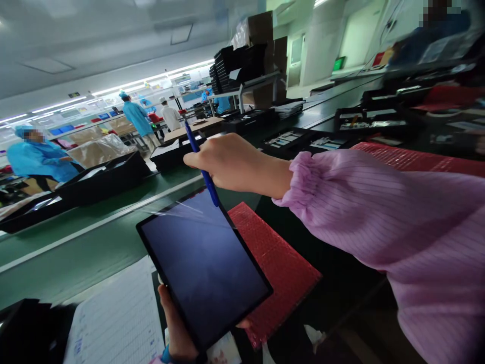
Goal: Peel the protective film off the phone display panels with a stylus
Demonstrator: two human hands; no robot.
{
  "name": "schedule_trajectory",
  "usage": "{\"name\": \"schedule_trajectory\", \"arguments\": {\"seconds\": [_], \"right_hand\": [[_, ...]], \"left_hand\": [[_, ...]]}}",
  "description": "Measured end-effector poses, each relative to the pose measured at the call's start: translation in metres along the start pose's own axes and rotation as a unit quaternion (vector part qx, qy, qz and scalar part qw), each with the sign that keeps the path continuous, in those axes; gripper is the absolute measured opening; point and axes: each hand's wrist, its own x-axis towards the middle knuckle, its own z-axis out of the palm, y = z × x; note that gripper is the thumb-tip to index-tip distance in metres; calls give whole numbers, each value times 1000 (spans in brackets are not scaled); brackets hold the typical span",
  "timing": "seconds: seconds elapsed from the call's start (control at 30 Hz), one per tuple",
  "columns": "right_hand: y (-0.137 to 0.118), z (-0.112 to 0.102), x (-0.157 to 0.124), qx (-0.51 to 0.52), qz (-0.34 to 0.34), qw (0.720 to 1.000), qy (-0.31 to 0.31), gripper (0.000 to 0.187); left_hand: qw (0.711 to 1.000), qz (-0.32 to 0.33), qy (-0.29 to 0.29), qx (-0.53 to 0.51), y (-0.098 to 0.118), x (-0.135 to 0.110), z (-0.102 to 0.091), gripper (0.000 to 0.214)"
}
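While the tablet (pixel 206 270) is held, its length slants up-left.

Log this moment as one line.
left hand: holds tablet | right hand: holds blue pen over tablet, contact unclear | red bubble wrap: partly behind tablet

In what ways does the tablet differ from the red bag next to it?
Colour: the tablet has a dark bluish screen with a black border, while the bag is red.
Surface: the tablet's screen looks smooth; the bag's looks bumpy.
Pose: the tablet is held in the left hand, while the bag lies behind it, partly hidden by it.
Both look flat and straight-edged.
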Motion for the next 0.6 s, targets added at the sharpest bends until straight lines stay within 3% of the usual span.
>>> {"name": "schedule_trajectory", "arguments": {"seconds": [0.07,0.13,0.17,0.23,0.27,0.33,0.43,0.47,0.5,0.53,0.6], "right_hand": [[1,4,-9,15,17,1000,-19,42],[7,15,-22,151,70,986,-28,42],[10,23,-31,246,109,963,-30,40],[16,43,-50,446,197,872,-39,34],[17,55,-61,490,211,844,-52,32],[13,79,-83,536,205,815,-77,15],[-2,115,-115,599,209,771,-64,18],[-9,126,-124,617,226,752,-52,21],[-15,136,-131,653,271,707,-29,23],[-20,144,-137,667,305,679,-20,26],[-28,153,-145,658,333,674,-40,30]], "left_hand": [[999,3,-29,-23,-2,2,5,69],[999,-3,-33,-28,-2,4,12,70],[999,-5,-23,-25,-2,5,15,70],[1000,11,16,-12,-2,7,21,67],[999,18,38,-4,-2,7,23,65],[996,33,83,17,-3,6,25,62],[990,11,129,56,-4,6,32,67],[990,-12,127,60,-3,7,37,72],[991,-40,112,57,-2,8,43,80],[993,-66,88,50,0,11,50,90],[995,-92,34,35,5,17,65,105]]}}
